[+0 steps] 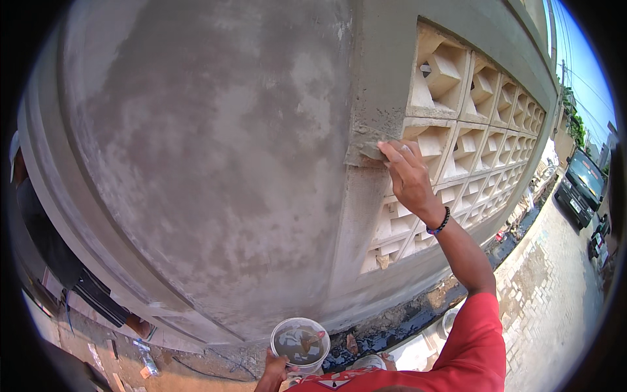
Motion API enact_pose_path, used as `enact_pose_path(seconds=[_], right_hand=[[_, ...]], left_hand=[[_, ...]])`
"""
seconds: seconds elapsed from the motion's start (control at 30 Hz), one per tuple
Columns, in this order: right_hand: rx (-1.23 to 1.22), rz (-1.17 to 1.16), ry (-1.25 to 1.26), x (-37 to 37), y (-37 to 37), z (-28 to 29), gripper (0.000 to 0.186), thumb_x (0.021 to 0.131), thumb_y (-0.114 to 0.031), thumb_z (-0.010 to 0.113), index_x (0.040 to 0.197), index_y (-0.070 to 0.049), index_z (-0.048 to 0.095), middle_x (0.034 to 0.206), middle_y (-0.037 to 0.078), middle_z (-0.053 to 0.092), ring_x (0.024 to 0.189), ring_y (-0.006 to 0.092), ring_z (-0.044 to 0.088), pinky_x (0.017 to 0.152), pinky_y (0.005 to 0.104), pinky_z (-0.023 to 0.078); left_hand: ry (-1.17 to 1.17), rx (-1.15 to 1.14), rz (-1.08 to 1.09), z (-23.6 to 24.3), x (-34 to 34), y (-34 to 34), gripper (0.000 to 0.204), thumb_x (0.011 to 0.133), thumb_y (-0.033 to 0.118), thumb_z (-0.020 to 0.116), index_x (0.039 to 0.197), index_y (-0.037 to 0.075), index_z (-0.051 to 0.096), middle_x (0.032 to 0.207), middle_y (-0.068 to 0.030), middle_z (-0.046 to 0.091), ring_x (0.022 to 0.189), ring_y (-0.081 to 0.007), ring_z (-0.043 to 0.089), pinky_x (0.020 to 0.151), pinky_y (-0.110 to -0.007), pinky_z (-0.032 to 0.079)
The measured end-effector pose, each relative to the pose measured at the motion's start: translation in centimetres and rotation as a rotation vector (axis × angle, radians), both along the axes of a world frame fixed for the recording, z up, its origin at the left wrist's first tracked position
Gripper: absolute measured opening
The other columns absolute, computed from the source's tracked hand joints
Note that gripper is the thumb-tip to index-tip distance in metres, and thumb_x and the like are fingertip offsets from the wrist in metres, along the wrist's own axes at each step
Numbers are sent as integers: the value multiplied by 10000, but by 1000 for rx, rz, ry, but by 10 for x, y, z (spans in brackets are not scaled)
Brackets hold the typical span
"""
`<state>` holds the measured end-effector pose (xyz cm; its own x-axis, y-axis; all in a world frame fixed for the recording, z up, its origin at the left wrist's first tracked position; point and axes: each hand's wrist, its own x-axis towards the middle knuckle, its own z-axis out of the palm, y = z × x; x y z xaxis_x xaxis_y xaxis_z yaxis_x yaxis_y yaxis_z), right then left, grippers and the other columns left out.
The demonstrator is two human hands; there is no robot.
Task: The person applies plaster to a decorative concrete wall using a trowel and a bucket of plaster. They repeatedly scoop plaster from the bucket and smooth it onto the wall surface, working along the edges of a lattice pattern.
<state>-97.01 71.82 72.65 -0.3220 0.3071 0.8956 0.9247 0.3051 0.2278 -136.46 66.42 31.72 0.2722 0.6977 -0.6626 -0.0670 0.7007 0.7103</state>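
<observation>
While left fingers (277, 363) clasp a white bucket (300, 321), right fingers (394, 154) at rough grey mortar (375, 124), grip unclear

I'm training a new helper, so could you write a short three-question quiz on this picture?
1. Which holds the bucket?
A) the left hand
B) the right hand
2. True or false: a bracelet circles the right wrist.
3. Fill in: the right hand is raised to the grey ____, beside the cream patterned blocks.

Key: 1. A; 2. true; 3. wall.
</observation>
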Motion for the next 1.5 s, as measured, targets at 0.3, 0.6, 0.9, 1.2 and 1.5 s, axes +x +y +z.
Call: enact_pose_path(seconds=[0.3,0.6,0.9,1.2,1.5], right_hand=[[-420,-53,275,-56,-89,-46,396,824,-5,635,1217,8,592,1022,182,647,823,321,560,774,400,459],[261,-709,-621,-78,-57,265,360,867,44,574,1218,-34,605,1020,122,632,945,274,563,873,368,482],[178,-827,-227,-155,-38,304,176,872,-201,625,952,-58,691,912,141,676,875,277,643,794,408,509],[-20,-541,-533,-96,-5,357,179,836,40,551,878,-77,681,872,105,672,899,252,640,826,362,498],[-217,-885,-392,-146,-1,330,124,873,-78,637,976,-67,705,897,90,652,839,196,610,762,315,500]], left_hand=[[-62,35,-204,6,12,22,629,791,-123,450,1337,164,327,1196,-162,477,848,-366,609,449,-466,611],[-21,11,-296,5,7,29,711,782,-163,444,1385,191,310,1313,-167,457,955,-407,627,446,-445,613],[-137,32,-242,-74,-7,25,729,763,-137,414,1399,185,261,1266,-162,489,880,-386,650,414,-413,603],[-91,-24,-248,-68,-17,33,737,762,-149,421,1399,189,269,1288,-169,471,906,-394,642,429,-424,609],[-60,-62,-265,-64,-26,37,745,761,-161,428,1399,192,276,1311,-176,453,932,-402,635,444,-434,615]])
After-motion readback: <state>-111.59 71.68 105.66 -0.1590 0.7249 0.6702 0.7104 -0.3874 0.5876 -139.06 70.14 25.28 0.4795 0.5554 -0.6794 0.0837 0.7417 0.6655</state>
